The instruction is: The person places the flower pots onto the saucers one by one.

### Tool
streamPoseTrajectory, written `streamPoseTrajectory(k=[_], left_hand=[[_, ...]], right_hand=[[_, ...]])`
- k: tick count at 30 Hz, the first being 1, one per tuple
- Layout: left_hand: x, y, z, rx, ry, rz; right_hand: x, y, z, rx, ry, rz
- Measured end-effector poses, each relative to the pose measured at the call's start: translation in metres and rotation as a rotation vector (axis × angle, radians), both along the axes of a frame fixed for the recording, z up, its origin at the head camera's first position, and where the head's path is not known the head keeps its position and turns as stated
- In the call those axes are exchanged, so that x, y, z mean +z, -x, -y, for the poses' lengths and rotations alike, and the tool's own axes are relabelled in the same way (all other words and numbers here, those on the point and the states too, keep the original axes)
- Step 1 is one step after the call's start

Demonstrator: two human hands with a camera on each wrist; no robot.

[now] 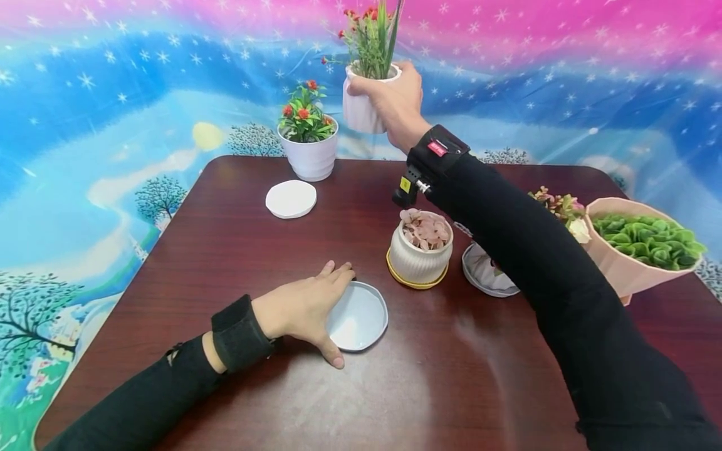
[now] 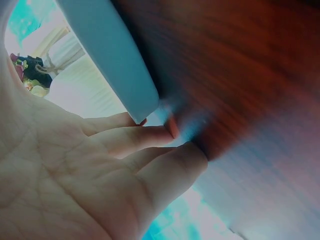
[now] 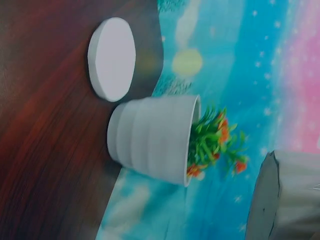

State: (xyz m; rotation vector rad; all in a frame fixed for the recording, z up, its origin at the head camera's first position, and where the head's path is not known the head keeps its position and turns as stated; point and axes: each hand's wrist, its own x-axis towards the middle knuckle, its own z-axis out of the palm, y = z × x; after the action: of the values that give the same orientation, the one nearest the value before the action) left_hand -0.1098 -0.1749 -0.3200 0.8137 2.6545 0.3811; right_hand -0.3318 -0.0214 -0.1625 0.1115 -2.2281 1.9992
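My right hand (image 1: 392, 103), raised over the far edge of the table, grips a white flowerpot (image 1: 361, 113) by its side. Red flowers and long green leaves grow out of this pot; its base shows at the lower right of the right wrist view. My left hand (image 1: 310, 307) lies at the left side of a pale grey saucer (image 1: 361, 316) on the table. Its fingers are spread and straight, touching the saucer's rim, as the left wrist view (image 2: 120, 65) shows up close.
A second white pot with orange-red flowers (image 1: 310, 156) stands at the back beside a white saucer (image 1: 290, 199). Right of the grey saucer is a ribbed cream pot (image 1: 420, 260) on a yellow saucer. A pink planter (image 1: 620, 250) with green leaves stands farther right, partly behind the right sleeve.
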Motion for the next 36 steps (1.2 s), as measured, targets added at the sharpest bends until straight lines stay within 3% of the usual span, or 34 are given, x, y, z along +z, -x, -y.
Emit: streamPoseTrajectory(k=[9, 22, 28, 36], left_hand=[[0.001, -0.001, 0.001, -0.001, -0.001, -0.004], [0.0, 0.002, 0.002, -0.008, 0.001, 0.009], [0.0, 0.003, 0.003, -0.015, 0.002, 0.001], [0.001, 0.002, 0.003, -0.007, 0.0, 0.003]], right_hand=[[0.006, -0.032, -0.003, 0.122, 0.048, -0.004], [-0.009, -0.064, -0.019, 0.187, 0.022, -0.022], [-0.014, -0.083, -0.029, 0.27, 0.045, -0.024], [-0.021, -0.103, -0.038, 0.319, -0.031, -0.031]])
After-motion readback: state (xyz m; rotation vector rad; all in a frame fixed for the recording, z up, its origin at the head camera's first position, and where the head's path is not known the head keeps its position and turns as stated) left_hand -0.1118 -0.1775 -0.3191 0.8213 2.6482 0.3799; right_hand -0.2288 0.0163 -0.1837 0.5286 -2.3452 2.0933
